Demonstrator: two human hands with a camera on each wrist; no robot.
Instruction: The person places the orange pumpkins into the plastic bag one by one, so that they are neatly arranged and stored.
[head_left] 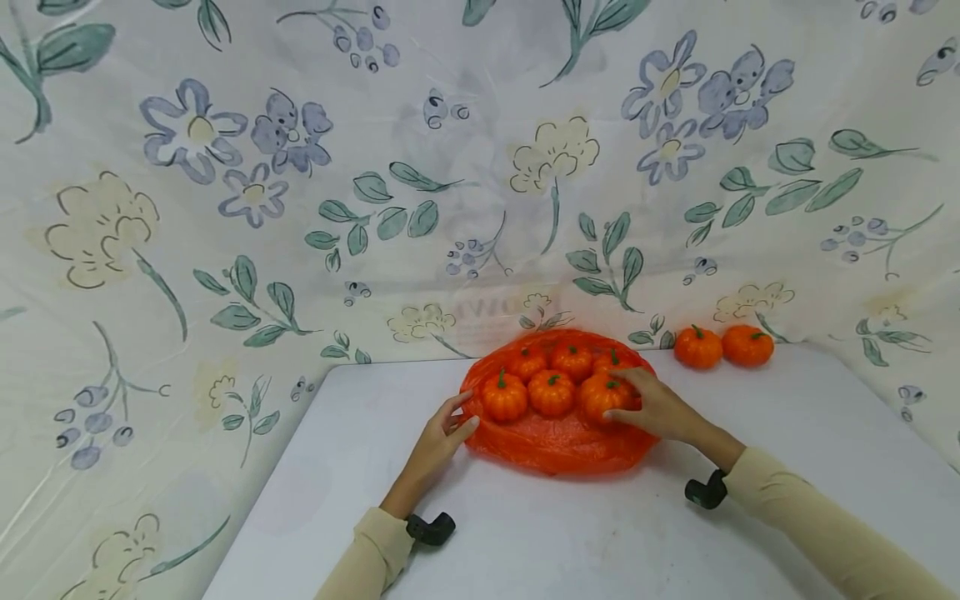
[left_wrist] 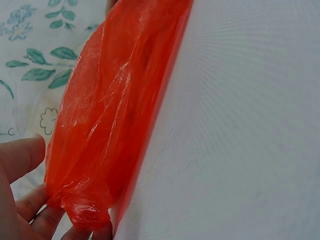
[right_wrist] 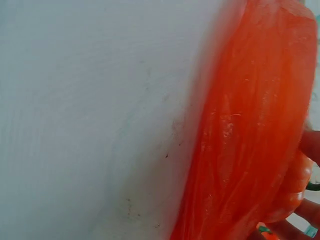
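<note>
A red-orange plastic bag (head_left: 551,446) lies spread on the white table, with several small orange pumpkins (head_left: 552,392) with green stems sitting in its opening. At the bag's left edge, my left hand (head_left: 442,437) touches the plastic with its fingers; the thumb stands apart from it. The left wrist view shows these fingertips at a bunched corner of the bag (left_wrist: 90,210). My right hand (head_left: 660,407) holds the front right pumpkin (head_left: 602,397) between thumb and fingers, inside the bag's right rim. In the right wrist view the bag wall partly hides that pumpkin (right_wrist: 292,192).
Two more pumpkins, one (head_left: 698,347) beside the other (head_left: 747,346), stand at the table's back right. A flower-printed sheet (head_left: 480,167) hangs behind the white table (head_left: 525,533). Each wrist wears a black camera band.
</note>
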